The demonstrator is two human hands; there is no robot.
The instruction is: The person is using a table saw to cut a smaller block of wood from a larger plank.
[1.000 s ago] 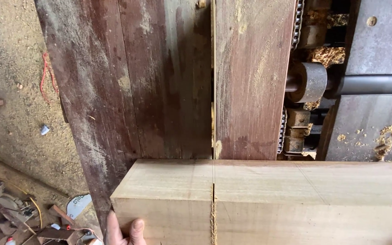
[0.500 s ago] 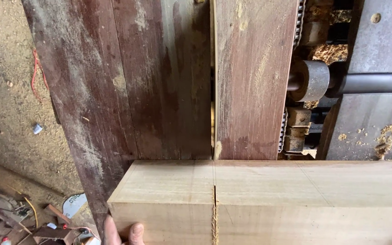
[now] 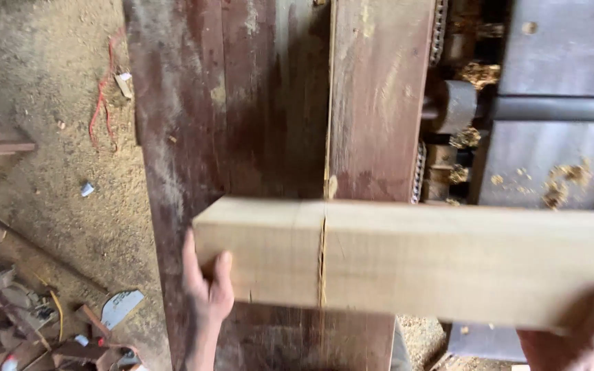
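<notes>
Both hands grip the pale timber beam (image 3: 448,261): I see my left hand (image 3: 207,292) clasped on its near-left end, fingers curled up against the side face, and my right hand (image 3: 582,333) closed on its near edge far to the right (blurred, partly out of view). That beam lies crosswise on the dark red surface (image 3: 242,124), a thin saw blade (image 3: 323,257) standing in its cut. Sawdust floor (image 3: 49,192) spreads left of the beam.

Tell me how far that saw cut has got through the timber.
Done: the kerf runs across nearly the whole pale timber block. In hand: left hand grips its left end, right hand its near right edge. Left: a short uncut strip at the far edge, by the blade slot.
</notes>
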